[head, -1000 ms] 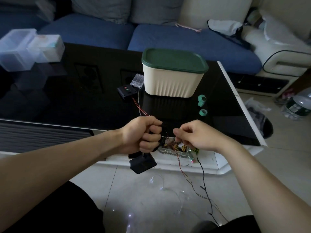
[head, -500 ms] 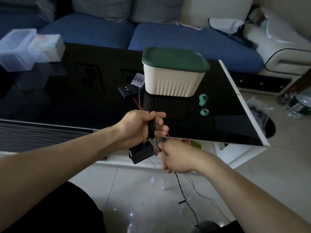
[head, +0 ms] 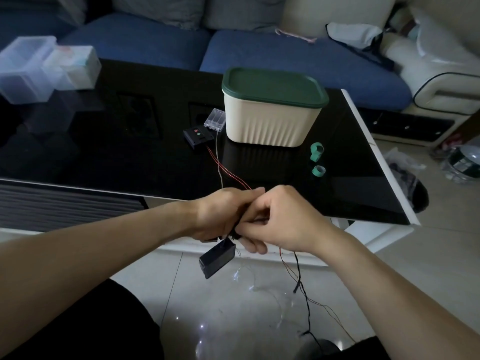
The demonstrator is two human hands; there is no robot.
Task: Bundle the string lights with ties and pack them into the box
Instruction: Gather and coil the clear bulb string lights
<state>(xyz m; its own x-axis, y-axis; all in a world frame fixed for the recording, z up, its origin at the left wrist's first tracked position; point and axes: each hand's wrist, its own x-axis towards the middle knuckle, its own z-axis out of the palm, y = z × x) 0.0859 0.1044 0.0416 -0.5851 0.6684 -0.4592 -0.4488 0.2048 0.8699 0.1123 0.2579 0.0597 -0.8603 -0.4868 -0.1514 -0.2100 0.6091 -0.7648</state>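
My left hand (head: pixel 220 214) grips a coil of black string-light wire at the table's near edge; a black battery box (head: pixel 217 258) dangles beneath it. My right hand (head: pixel 280 219) is pressed against the left, its fingers curled around the same wire. The black string light wire (head: pixel 304 294) trails from my right hand down to the floor. A cream box with a green lid (head: pixel 272 110), closed, stands on the black table (head: pixel 130 157). Two green tie rolls (head: pixel 317 159) lie to its right. A clear battery case (head: pixel 215 119) and a black switch box (head: pixel 198 135) with red wires sit left of the box.
Clear plastic containers (head: pixel 39 68) stand at the table's far left. A blue sofa (head: pixel 259 53) runs behind the table. Thin lit wire (head: pixel 249 284) lies tangled on the tiled floor between my knees. Bags and a bowl (head: pixel 462 162) sit on the floor at right.
My right hand rose from below the table edge and came up against my left hand, carrying the wire around. The battery box still hangs below the left hand.
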